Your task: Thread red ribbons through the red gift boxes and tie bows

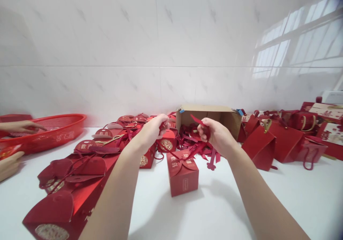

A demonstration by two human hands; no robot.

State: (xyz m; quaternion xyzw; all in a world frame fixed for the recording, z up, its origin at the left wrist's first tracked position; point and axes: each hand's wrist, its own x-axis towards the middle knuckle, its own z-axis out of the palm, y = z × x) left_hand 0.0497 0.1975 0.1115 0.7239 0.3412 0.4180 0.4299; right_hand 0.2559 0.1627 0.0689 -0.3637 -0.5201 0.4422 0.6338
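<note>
Head view. Right hand (215,133): thumb and fingers pinched together on red ribbon (197,119), flat end projecting leftward. Left hand (159,126): fingers curled together on red ribbon too; same length or another, cannot tell. Between and below both hands: one small red gift box (184,181), upright on white table (297,190), petal-fold top closed, ribbon across it. Behind right hand: open cardboard carton (206,108), ribbon heap (191,133) at its mouth. Left of left hand: many red boxes (92,191); farther left, red plastic basket (60,136), co-worker's hands (30,126) beside and over it. Right of right hand: red gift bags (258,147).
</note>
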